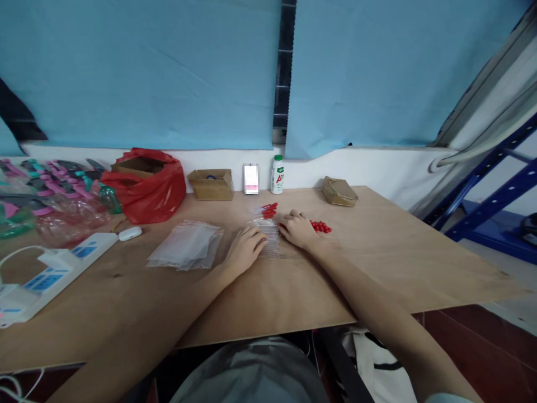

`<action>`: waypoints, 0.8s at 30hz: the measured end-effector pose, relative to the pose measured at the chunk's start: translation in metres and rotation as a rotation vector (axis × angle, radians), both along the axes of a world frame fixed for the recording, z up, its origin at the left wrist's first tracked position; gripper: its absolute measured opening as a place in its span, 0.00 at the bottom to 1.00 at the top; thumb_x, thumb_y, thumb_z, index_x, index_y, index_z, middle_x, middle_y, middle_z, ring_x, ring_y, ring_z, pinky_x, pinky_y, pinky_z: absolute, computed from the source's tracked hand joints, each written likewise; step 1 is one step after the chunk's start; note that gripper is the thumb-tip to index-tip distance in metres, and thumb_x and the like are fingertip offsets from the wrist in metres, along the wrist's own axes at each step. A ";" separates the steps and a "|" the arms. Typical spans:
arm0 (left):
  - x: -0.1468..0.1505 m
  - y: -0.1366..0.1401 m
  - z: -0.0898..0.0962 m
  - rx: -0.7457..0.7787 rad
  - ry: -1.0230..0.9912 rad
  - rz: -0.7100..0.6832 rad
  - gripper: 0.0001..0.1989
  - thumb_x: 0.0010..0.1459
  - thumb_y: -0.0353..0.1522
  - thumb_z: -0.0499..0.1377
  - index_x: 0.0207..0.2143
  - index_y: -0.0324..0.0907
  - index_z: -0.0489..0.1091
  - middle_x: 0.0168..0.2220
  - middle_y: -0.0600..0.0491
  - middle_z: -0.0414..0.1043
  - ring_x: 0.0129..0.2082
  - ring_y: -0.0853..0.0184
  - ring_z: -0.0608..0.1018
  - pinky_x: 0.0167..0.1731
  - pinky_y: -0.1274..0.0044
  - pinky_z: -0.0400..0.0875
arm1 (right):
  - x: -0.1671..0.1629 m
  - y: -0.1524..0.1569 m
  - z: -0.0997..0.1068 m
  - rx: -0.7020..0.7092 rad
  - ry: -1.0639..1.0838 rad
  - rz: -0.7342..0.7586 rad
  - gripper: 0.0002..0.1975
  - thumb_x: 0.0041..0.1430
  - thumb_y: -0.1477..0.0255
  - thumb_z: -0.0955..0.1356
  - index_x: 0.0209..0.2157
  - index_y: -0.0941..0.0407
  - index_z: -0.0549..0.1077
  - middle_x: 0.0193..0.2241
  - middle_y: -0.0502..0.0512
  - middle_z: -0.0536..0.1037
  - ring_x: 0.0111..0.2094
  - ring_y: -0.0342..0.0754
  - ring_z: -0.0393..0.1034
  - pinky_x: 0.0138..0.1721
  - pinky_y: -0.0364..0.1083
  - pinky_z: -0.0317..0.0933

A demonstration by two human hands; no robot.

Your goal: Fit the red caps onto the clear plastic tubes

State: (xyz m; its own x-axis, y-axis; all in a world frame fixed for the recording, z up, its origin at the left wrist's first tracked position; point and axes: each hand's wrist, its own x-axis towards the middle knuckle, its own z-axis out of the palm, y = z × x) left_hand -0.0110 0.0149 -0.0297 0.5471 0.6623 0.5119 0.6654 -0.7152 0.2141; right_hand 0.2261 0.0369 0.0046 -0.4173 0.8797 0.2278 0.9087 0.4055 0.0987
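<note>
A row of thin clear tubes lies side by side on the table in front of me. My left hand rests at their left ends, palm down, with its loosely bent fingers touching them. At the right ends lies my right hand, also palm down, fingers slightly curved and apart. Neither hand is closed around anything that I can see. Just beyond the row is a small bunch of clear tubes with red ends. Several small red pieces sit in a cluster right of my right hand, partly behind it.
Clear plastic bags lie to the left, near a white power strip. Along the back stand a red bag, an open cardboard box, a phone, a white bottle and a brown package. Spray bottles crowd the far left.
</note>
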 end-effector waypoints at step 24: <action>0.000 -0.006 0.004 0.002 -0.078 -0.026 0.08 0.72 0.33 0.56 0.46 0.43 0.75 0.46 0.49 0.76 0.50 0.58 0.75 0.52 0.65 0.69 | -0.017 0.115 0.021 -0.188 0.395 -0.290 0.14 0.69 0.67 0.67 0.50 0.55 0.82 0.50 0.63 0.84 0.49 0.55 0.77 0.53 0.50 0.67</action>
